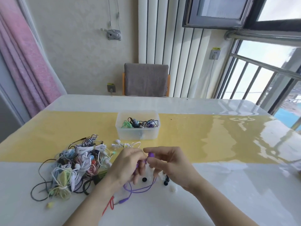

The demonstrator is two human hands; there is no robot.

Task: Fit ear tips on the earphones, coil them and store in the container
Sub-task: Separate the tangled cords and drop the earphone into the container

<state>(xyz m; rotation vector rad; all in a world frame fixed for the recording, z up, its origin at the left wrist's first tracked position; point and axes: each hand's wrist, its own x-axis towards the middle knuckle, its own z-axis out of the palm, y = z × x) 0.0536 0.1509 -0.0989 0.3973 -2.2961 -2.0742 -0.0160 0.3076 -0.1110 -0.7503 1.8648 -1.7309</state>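
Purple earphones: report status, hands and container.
Both hands, left and right, grip purple earphones. Cable uncoiled on table. Container open, some stored. Loose tips under hands.

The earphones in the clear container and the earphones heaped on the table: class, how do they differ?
The earphones in the container are few, and mostly dark and green; the heap on the table is larger, with many white and pastel cables. The container's earphones sit inside plastic walls; the heap lies loose, strands trailing onto the table. Both are wired and bundled.
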